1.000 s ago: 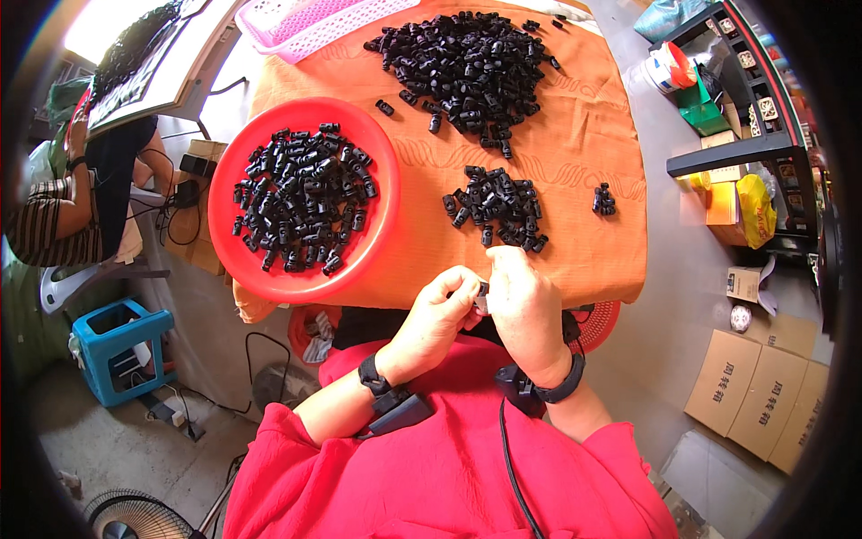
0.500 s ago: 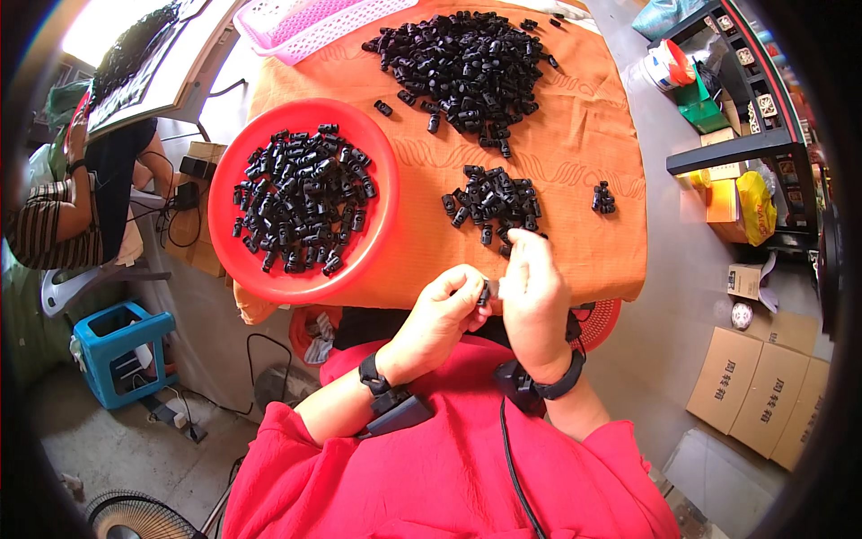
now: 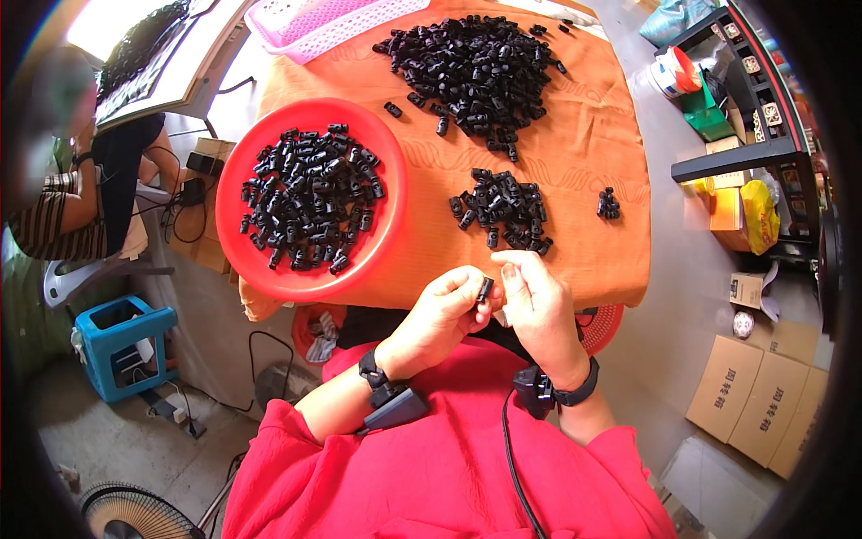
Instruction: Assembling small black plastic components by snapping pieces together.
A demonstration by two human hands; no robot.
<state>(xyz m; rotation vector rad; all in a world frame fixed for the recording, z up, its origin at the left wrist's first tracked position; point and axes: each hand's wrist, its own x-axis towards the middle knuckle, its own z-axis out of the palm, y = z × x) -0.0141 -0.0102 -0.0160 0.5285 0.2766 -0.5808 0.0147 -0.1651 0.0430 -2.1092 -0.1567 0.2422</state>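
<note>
Between the thumb and fingers of my left hand (image 3: 440,310), just past the table's near edge, is a small black barrel-shaped cord lock (image 3: 485,289). Close beside it on the right, my right hand (image 3: 543,310) has its fingers partly extended and apart, with nothing visible in them. Similar black pieces form a small pile (image 3: 503,208) on the orange cloth beyond my hands. A larger heap (image 3: 471,76) lies at the far side, and a little cluster (image 3: 608,204) sits at the right. Many more fill a red round basin (image 3: 395,171) on the left.
A pink perforated basket (image 3: 337,31) stands at the table's far left. The orange tablecloth (image 3: 584,126) covers the table. Left are another person (image 3: 72,211) and a blue stool (image 3: 121,346); a fan (image 3: 135,512) stands lower left. Cardboard boxes (image 3: 754,395) and a dark shelf frame (image 3: 745,157) are right.
My right hand has shifted slightly right and turned, its fingers drawing apart from the cord lock. The cord lock stays in my left hand and shows more clearly.
</note>
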